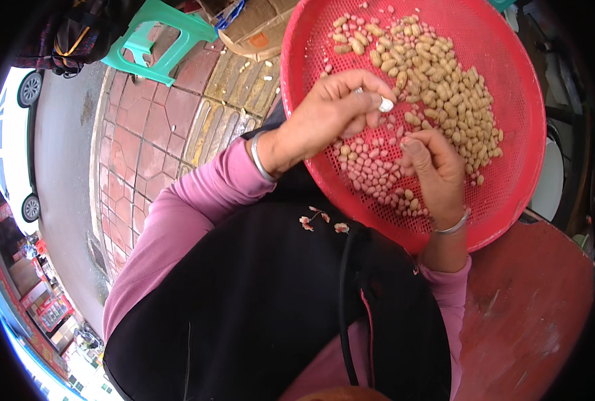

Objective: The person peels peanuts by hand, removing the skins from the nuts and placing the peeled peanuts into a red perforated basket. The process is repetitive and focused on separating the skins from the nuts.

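A pinch of thumb and fingers on my left hand [340,108] holds an opened peanut shell [386,104], its white inside showing. Lower and to the right, my right hand [437,170] has its thumb pressed toward curled fingers; whether something small sits between the tips is unclear. Both hands are over a red perforated plastic basket [297,45]. Inside it, unshelled peanuts [437,90] are heaped along the right side. Shelled pink peanut kernels [370,168] lie on the near left, partly hidden by my right hand, with a few whole peanuts among them.
A red table surface [523,311] extends at the lower right. Left of the basket stand a green plastic stool [187,40] and a cardboard box [262,30] on paving tiles [147,120]. A white car [14,150] is on the road beyond.
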Demonstrator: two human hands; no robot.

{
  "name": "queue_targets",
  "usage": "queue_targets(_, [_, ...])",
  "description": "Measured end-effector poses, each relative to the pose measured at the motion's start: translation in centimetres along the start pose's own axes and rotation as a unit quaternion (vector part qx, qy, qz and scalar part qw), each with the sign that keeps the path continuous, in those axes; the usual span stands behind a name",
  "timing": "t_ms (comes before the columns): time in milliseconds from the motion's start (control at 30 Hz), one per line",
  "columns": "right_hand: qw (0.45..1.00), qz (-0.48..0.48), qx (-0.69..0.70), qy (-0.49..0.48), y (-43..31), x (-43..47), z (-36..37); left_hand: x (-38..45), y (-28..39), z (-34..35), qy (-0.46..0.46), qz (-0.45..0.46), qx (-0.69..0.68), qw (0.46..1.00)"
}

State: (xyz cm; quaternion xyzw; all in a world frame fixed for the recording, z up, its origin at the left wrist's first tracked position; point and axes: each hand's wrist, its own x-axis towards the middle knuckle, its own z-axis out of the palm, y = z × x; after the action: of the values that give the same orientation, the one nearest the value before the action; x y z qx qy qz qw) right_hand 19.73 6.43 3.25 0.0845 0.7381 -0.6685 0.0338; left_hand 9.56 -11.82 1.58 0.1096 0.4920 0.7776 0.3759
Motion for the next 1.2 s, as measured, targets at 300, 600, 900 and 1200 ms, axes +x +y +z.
queue_targets(300, [0.956,-0.044,-0.280,-0.071,-0.8,0.5,-1.7,0.7,0.0,-0.7,-0.002,-0.110,-0.113,0.988])
queue_targets(600, [0.979,-0.144,-0.145,0.010,-1.5,1.6,1.7,0.6,-1.0,-0.2,-0.054,-0.201,-0.199,0.958])
queue_targets(900, [0.860,-0.220,-0.444,-0.124,2.9,1.1,3.0,0.9,0.1,-1.6,-0.029,-0.053,-0.231,0.971])
queue_targets(1200, [0.853,-0.241,-0.444,-0.133,2.7,1.5,3.3,0.8,-0.5,-1.9,-0.049,-0.055,-0.201,0.977])
